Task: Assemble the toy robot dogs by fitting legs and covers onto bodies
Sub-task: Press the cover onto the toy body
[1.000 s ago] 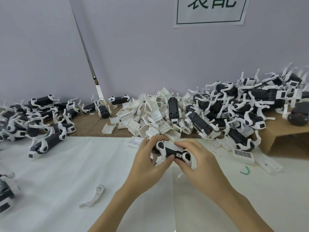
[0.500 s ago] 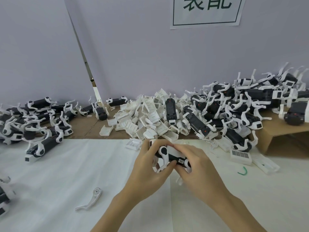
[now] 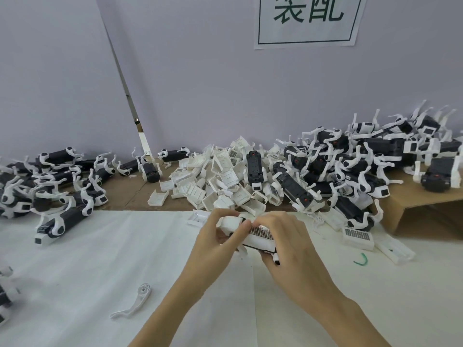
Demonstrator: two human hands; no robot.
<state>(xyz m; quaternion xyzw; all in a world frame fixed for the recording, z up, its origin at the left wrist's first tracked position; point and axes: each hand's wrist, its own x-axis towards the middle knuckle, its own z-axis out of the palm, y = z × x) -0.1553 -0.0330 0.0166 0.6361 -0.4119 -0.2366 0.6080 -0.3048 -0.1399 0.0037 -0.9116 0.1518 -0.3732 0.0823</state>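
Both of my hands hold one toy robot dog (image 3: 253,236) just above the white table sheet, in the middle of the view. Its white cover with a grid label faces up, and a black edge shows underneath. My left hand (image 3: 215,244) grips the dog's left end, thumb on top. My right hand (image 3: 288,249) grips the right end, fingers curled over the cover. A loose white leg (image 3: 135,300) lies on the sheet to the lower left. Much of the dog's body is hidden by my fingers.
A heap of white covers (image 3: 220,179) lies behind my hands. Black dog bodies with white legs are piled at the right (image 3: 350,171) on cardboard (image 3: 426,206) and at the left (image 3: 50,186). A labelled cover (image 3: 357,235) and a green twist tie (image 3: 360,260) lie to the right.
The dog has been turned in my hands: earlier its black side and white legs faced up, now the white labelled cover is on top. The hands stayed in the same spot.
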